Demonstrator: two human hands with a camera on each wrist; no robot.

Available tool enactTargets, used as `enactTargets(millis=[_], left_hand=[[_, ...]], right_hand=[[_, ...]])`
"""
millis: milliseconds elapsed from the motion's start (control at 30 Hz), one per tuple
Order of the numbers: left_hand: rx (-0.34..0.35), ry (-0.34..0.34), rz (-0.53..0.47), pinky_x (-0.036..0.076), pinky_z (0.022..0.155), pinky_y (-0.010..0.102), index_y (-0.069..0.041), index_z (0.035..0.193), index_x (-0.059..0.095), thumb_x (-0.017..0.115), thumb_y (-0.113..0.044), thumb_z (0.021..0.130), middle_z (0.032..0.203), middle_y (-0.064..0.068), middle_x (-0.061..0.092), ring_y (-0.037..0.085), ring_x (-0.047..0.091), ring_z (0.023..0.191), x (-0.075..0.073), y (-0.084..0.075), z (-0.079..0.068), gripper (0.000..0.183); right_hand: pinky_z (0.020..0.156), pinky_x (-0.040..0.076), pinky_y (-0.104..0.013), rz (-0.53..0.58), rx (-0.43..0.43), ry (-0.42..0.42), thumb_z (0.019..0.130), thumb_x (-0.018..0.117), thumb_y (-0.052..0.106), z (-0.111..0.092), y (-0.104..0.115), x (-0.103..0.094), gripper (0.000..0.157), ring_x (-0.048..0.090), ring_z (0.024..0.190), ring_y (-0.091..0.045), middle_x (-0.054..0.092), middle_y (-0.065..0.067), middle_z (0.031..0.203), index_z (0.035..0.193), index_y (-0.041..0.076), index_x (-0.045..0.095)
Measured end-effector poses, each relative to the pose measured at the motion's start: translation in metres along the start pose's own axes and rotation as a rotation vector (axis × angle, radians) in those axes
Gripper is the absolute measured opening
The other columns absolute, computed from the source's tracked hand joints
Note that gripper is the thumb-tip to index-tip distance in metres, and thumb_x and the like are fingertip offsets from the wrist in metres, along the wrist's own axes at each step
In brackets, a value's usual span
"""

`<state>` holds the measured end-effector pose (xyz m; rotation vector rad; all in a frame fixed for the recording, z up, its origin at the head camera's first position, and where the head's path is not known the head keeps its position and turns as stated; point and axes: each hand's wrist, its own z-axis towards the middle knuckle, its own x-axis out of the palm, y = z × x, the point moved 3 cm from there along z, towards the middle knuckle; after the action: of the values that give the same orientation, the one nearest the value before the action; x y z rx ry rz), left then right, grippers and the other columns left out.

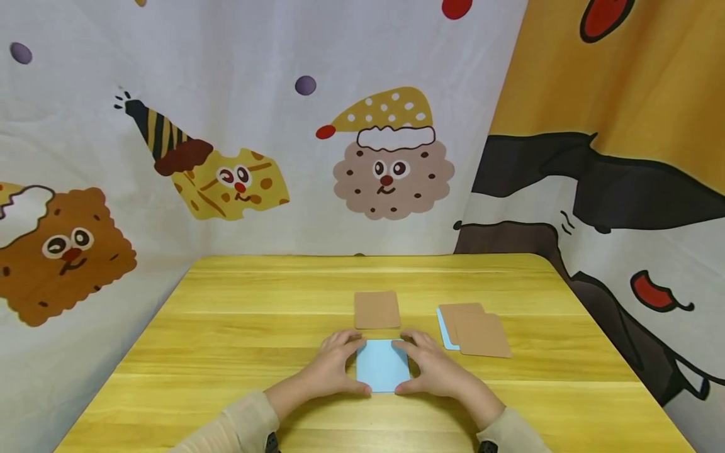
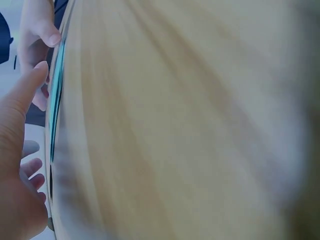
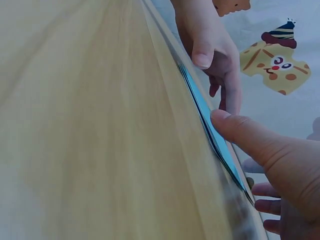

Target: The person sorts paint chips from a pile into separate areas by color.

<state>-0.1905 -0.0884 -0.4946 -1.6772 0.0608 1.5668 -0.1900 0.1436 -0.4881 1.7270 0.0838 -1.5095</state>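
1. Head view: I have the blue card stack [image 1: 382, 366] lying on the wooden table [image 1: 255, 296].
2. Left hand [image 1: 331, 365] and right hand [image 1: 438, 368] curve round its sides, gripping it, thumbs at near corners, fingertips at far corners.
3. Single brown card [image 1: 376, 309] just beyond; overlapping brown cards [image 1: 483, 335] to the right, blue card [image 1: 445, 330] edging out beneath.
4. Wrist views skim edge-on: probably several layers, but I can't count them.
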Motion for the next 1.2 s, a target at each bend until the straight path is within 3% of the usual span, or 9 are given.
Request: enactTargets(millis=[233,433,700,900,1200], left_hand=[[-0.001,-0.008,0.019,0.025,0.106,0.054,-0.005,0.140,0.048,0.078,-0.061,0.066,0.146,0.008,0.037,0.028,0.031,0.132,0.001,-0.011,0.010,0.099],[0.015,-0.029,0.013,0.023,0.107,0.055,-0.007,0.144,0.043,0.078,-0.059,0.067,0.148,0.007,0.035,0.026,0.028,0.135,0.005,-0.025,0.025,0.099],[0.044,-0.035,-0.010,0.025,0.106,0.055,-0.008,0.146,0.040,0.079,-0.057,0.068,0.147,0.007,0.035,0.025,0.028,0.135,0.020,-0.048,0.048,0.100],[0.079,-0.021,0.028,0.020,0.109,0.054,-0.006,0.146,0.040,0.077,-0.058,0.071,0.149,0.008,0.032,0.024,0.025,0.136,0.031,-0.066,0.068,0.099],[0.090,-0.031,0.110,0.023,0.109,0.048,-0.010,0.147,0.039,0.072,-0.064,0.072,0.150,0.005,0.031,0.020,0.025,0.137,0.049,-0.088,0.100,0.098]], right_hand=[[0.096,0.029,-0.067,-0.025,-0.008,-0.047,0.071,0.079,0.050,-0.010,-0.010,-0.011,0.086,0.031,0.130,-0.043,0.034,-0.019,0.146,0.141,0.010,0.049],[0.098,0.026,-0.068,-0.060,0.008,-0.083,0.071,0.080,0.050,-0.020,-0.022,-0.023,0.087,0.030,0.132,-0.042,0.034,-0.020,0.146,0.141,0.009,0.048],[0.101,0.025,-0.065,-0.061,0.035,-0.133,0.070,0.084,0.042,-0.037,-0.043,-0.042,0.088,0.031,0.131,-0.040,0.036,-0.019,0.145,0.140,0.005,0.047],[0.099,0.027,-0.064,-0.114,0.046,-0.173,0.069,0.085,0.042,-0.051,-0.062,-0.056,0.090,0.032,0.129,-0.040,0.038,-0.020,0.143,0.141,0.004,0.046],[0.098,0.024,-0.065,-0.212,0.019,-0.220,0.067,0.086,0.040,-0.066,-0.084,-0.074,0.086,0.034,0.126,-0.046,0.044,-0.025,0.136,0.136,0.002,0.052]])
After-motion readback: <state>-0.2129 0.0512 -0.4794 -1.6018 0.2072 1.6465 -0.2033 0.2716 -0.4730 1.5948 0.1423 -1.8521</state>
